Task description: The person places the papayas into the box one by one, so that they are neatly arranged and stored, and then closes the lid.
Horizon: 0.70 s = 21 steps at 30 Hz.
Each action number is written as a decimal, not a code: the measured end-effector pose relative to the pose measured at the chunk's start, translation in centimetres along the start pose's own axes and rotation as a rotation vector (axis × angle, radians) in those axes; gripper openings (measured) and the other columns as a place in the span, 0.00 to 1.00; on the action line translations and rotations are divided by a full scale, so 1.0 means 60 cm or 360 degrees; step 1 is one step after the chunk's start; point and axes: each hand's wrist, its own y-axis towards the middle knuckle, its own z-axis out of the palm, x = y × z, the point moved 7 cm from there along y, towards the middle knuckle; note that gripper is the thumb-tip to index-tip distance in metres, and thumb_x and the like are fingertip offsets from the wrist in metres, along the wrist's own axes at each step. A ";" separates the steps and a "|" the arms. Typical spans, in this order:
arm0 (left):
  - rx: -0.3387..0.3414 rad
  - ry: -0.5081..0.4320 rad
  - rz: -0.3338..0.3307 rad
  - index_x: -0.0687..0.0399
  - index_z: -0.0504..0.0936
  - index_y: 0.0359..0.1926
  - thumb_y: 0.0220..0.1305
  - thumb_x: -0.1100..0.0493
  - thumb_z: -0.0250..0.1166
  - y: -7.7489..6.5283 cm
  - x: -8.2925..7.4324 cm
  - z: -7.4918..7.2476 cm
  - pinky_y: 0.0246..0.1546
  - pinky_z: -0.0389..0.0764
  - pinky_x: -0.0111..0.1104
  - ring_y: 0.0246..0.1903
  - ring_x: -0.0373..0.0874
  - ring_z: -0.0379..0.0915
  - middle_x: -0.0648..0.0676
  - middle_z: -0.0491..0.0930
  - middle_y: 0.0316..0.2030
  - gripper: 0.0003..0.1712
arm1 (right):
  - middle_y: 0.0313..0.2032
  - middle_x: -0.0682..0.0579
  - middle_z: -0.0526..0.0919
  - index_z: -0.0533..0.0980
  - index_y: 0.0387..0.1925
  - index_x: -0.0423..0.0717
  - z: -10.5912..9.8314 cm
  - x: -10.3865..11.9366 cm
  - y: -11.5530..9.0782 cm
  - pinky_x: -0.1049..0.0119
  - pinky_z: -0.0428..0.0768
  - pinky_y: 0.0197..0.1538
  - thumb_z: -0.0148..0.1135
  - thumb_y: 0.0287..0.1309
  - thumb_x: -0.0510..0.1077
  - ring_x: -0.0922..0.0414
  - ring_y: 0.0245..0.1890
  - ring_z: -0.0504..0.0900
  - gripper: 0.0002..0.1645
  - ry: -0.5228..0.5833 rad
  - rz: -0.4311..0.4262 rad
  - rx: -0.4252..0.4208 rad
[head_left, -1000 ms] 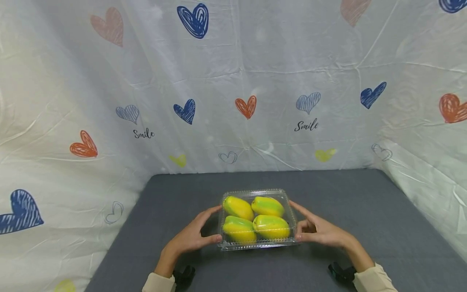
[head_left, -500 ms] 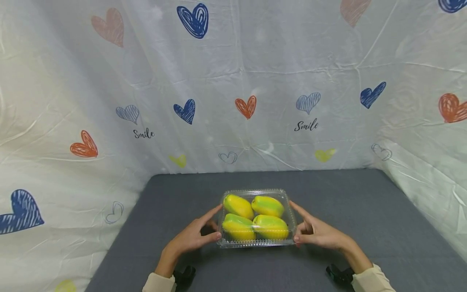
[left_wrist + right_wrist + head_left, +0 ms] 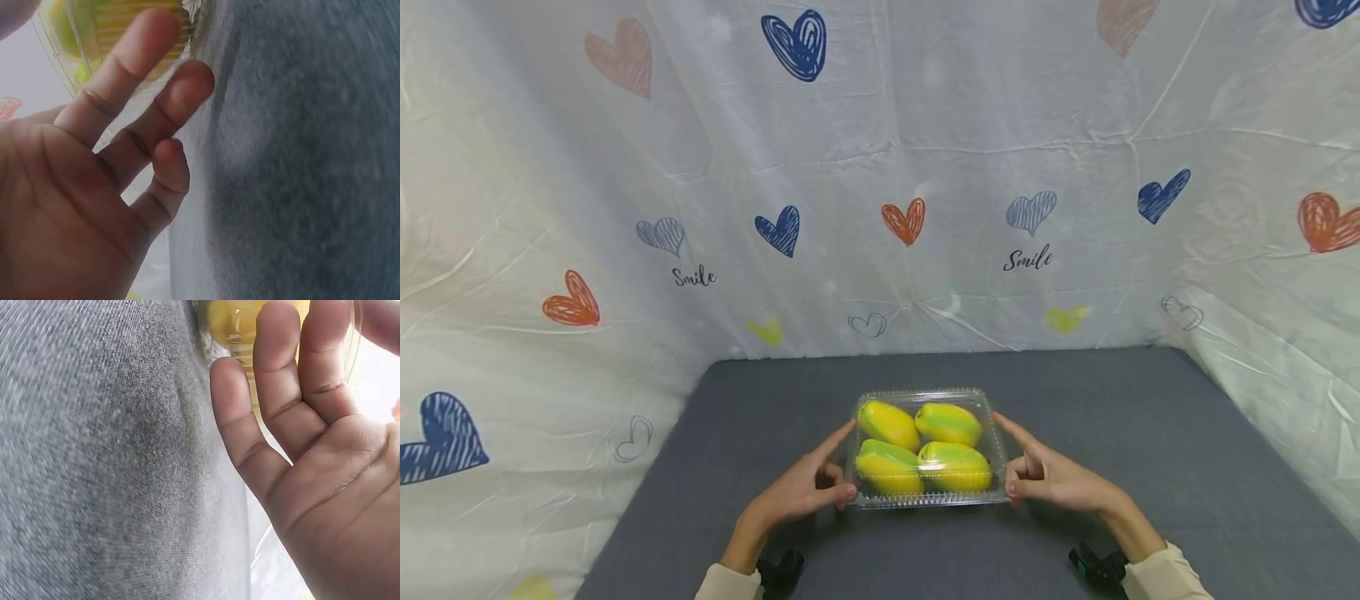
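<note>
A clear plastic clamshell box (image 3: 929, 500) with its lid down sits on the grey table. Inside lie several yellow-green fruits that look like mangoes (image 3: 954, 467). My left hand (image 3: 797, 486) is at the box's left side, index fingertip and thumb at its edge. Its other fingers are bent loosely beside the box wall in the left wrist view. Opposite, my right hand (image 3: 1060, 477) touches the right side with index finger and thumb. In the right wrist view its remaining fingers (image 3: 278, 356) lie lightly bent near the wall.
Grey cloth covers the table (image 3: 760, 396). A white curtain (image 3: 962, 108) printed with hearts and "Smile" hangs behind it and along both sides. Black devices (image 3: 1097, 567) sit at both wrists, by the cream sleeves.
The box's front edge has shifted slightly away from me, and the front fruits moved a little with it. More of my left hand's bent fingers shows beside the box. Both hands stay at its sides.
</note>
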 end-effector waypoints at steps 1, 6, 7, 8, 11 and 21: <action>0.0003 -0.0014 0.0000 0.36 0.36 0.83 0.75 0.56 0.59 0.000 0.001 0.001 0.28 0.81 0.36 0.24 0.57 0.79 0.69 0.82 0.26 0.50 | 0.31 0.48 0.80 0.21 0.80 0.48 0.000 0.000 0.000 0.56 0.85 0.43 0.52 0.75 0.34 0.57 0.32 0.81 0.56 0.0005 -0.0004 0.0001; -0.0018 -0.0077 -0.0008 0.37 0.33 0.82 0.74 0.58 0.60 0.003 0.002 0.004 0.33 0.83 0.38 0.25 0.58 0.78 0.72 0.79 0.26 0.52 | 0.30 0.46 0.79 0.18 0.78 0.46 -0.001 -0.003 0.003 0.56 0.82 0.40 0.50 0.75 0.34 0.51 0.30 0.79 0.56 0.0019 -0.0017 -0.0026; -0.0027 -0.0088 -0.0010 0.37 0.33 0.82 0.73 0.58 0.60 0.004 0.001 0.004 0.34 0.83 0.39 0.26 0.57 0.78 0.72 0.78 0.26 0.53 | 0.30 0.46 0.79 0.18 0.78 0.46 -0.001 -0.004 0.004 0.56 0.82 0.40 0.50 0.76 0.35 0.50 0.30 0.79 0.56 0.0019 -0.0010 -0.0038; -0.0035 -0.0101 -0.0011 0.37 0.33 0.82 0.73 0.59 0.61 0.004 0.001 0.004 0.35 0.84 0.39 0.26 0.57 0.77 0.71 0.78 0.26 0.53 | 0.30 0.47 0.78 0.18 0.78 0.45 -0.002 -0.006 0.005 0.56 0.81 0.40 0.51 0.76 0.35 0.50 0.30 0.78 0.56 0.0017 0.0002 -0.0052; -0.0053 -0.0118 0.0005 0.39 0.32 0.82 0.73 0.60 0.61 0.005 -0.001 0.004 0.36 0.84 0.42 0.28 0.58 0.77 0.70 0.77 0.27 0.54 | 0.31 0.53 0.79 0.20 0.78 0.44 -0.005 -0.010 0.007 0.56 0.81 0.40 0.51 0.76 0.38 0.52 0.30 0.79 0.55 0.0015 0.0061 -0.0101; -0.0071 -0.0207 -0.0031 0.40 0.28 0.82 0.76 0.61 0.56 0.005 0.003 0.002 0.37 0.84 0.43 0.31 0.57 0.77 0.70 0.76 0.32 0.52 | 0.35 0.58 0.81 0.23 0.79 0.42 -0.006 -0.017 0.007 0.61 0.82 0.44 0.55 0.74 0.37 0.64 0.35 0.80 0.56 0.0103 0.0104 -0.0112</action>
